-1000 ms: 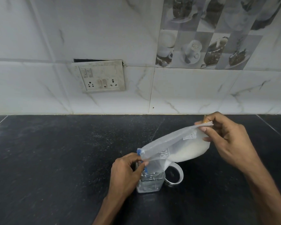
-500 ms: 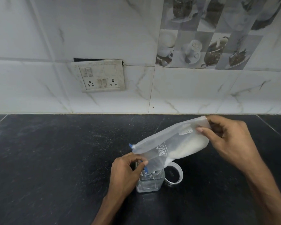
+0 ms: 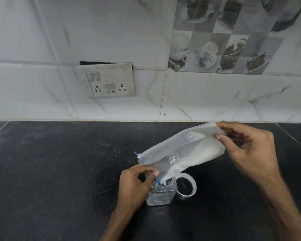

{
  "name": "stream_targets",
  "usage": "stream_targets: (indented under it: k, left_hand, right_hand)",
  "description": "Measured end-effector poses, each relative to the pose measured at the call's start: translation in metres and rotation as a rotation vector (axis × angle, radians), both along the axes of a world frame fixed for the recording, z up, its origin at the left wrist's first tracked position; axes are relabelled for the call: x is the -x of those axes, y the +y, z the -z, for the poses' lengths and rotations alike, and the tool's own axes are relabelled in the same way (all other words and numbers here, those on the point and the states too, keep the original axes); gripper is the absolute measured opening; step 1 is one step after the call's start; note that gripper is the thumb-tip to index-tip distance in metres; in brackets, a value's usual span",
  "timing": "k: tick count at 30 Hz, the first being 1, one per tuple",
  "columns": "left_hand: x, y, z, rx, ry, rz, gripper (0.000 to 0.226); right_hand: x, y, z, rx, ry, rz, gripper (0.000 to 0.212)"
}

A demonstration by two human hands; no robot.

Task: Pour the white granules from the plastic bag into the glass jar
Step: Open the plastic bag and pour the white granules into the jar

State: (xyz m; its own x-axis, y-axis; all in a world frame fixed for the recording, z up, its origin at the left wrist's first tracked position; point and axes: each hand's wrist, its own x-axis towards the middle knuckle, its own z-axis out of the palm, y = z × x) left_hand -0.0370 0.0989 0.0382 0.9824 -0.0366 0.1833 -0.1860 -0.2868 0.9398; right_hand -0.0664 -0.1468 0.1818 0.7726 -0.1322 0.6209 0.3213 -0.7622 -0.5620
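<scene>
Pinching the plastic bag [image 3: 181, 148] by its low corner with the left hand [image 3: 134, 186], at the mouth of the glass jar [image 3: 162, 195] on the black counter [image 3: 59, 171]. Pinching its high end with the right hand [image 3: 250, 150]. Tilted, white granules [image 3: 198, 157] inside.

The plastic bag [image 3: 181, 150] hangs slanted over the black counter [image 3: 59, 171], its low corner tucked into the mouth of the glass jar [image 3: 161, 193]. The left hand [image 3: 135, 185] pinches that corner at the jar's rim; the right hand [image 3: 250, 150] grips the raised far end. White granules [image 3: 198, 157] lie along the bag's lower side. A round lid [image 3: 187, 186] rests just right of the jar, and a socket plate [image 3: 109, 80] sits on the tiled wall behind
</scene>
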Motion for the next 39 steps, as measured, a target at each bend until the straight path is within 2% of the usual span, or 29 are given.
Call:
stream_targets:
  k: [15,19,39]
  left_hand:
    - [0.002,-0.001,0.005,-0.016,0.002,-0.025,0.004]
    - [0.005,-0.002,0.006,-0.021,-0.01,-0.042,0.011]
    - [0.006,-0.005,0.009,-0.073,-0.09,-0.054,0.01]
  right_hand:
    - [0.004,0.006,0.009,-0.054,-0.099,-0.055,0.038]
    - [0.004,0.008,0.009,-0.039,-0.106,-0.072,0.038]
    - [-0.004,0.008,0.011,-0.054,-0.137,-0.054,0.033]
